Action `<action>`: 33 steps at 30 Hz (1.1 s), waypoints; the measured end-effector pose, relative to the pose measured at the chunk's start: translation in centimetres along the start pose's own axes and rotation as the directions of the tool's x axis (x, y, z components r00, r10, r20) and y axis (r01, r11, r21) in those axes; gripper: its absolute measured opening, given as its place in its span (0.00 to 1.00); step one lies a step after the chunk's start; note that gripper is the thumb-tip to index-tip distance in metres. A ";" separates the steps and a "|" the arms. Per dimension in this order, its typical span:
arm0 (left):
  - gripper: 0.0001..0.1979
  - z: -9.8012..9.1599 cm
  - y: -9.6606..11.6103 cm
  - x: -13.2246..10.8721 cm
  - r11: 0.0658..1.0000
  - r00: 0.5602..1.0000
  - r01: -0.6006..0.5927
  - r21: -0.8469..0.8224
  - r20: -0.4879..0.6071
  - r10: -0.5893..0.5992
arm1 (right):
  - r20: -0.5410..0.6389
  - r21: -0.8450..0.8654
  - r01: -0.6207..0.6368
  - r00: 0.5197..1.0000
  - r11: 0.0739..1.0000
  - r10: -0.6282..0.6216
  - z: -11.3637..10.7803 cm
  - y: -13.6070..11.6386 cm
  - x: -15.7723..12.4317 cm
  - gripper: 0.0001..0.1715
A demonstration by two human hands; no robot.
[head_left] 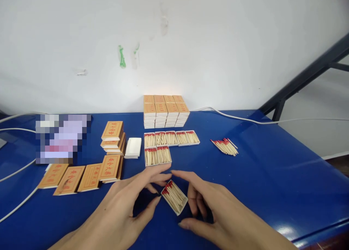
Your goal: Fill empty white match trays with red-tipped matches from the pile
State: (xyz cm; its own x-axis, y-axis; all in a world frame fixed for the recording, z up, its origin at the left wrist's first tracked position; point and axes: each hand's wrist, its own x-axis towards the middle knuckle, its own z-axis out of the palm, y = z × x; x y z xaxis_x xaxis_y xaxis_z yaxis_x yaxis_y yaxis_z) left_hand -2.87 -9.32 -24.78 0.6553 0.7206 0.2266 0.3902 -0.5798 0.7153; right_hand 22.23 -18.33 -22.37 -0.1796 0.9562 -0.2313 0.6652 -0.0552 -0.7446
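Observation:
A white matchbox tray filled with red-headed matches lies slanted on the blue table between my hands. On its left side, my left hand is open, fingers stretched over the far corner and thumb apart from them. My right hand is open on the other side, index finger extended, the other fingers bent beside the tray and the thumb near its close corner. Whether any fingertip touches the tray I cannot tell. Just beyond the hands stand several filled trays in two rows.
Stacked orange-topped matchboxes stand against the wall. More orange covers lie at the left, beside white empty trays. A loose pile of matches is at the right. White cables cross the table; a blurred-out object is far left.

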 end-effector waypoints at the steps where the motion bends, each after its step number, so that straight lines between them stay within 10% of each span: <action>1: 0.35 0.1 0.1 0.1 0.998 1.000 0.022 -0.057 0.008 -0.021 | 0.005 0.004 0.002 1.000 1.000 -0.002 -0.1 0.0 0.1 0.49; 6: 0.31 0.5 0.4 0.1 0.967 0.996 0.091 -0.237 0.035 -0.085 | 0.008 0.015 0.018 1.000 1.000 -0.018 0.1 -0.6 0.6 0.44; 10: 0.25 0.4 0.6 0.2 0.983 0.996 0.077 -0.168 -0.034 -0.084 | 0.001 -0.020 0.038 0.999 0.999 -0.038 0.1 -0.7 0.5 0.27; 14: 0.20 -0.3 0.9 0.5 0.997 0.995 0.040 -0.062 -0.094 -0.046 | -0.049 -0.028 0.035 0.998 0.999 -0.036 0.1 0.0 0.2 0.31; 33: 0.10 -1.9 3.0 0.3 0.992 0.975 -0.089 0.085 0.210 0.069 | -0.103 -0.046 0.005 0.995 0.999 -0.010 -0.1 -0.4 0.3 0.27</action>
State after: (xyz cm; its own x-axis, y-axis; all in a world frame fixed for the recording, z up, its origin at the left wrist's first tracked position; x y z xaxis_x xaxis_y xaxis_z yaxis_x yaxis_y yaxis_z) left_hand -2.70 -10.09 -21.36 0.8017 0.5829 0.1323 0.3838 -0.6716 0.6337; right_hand 21.97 -17.97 -22.14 -0.1101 0.9812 -0.1584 0.6971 -0.0373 -0.7160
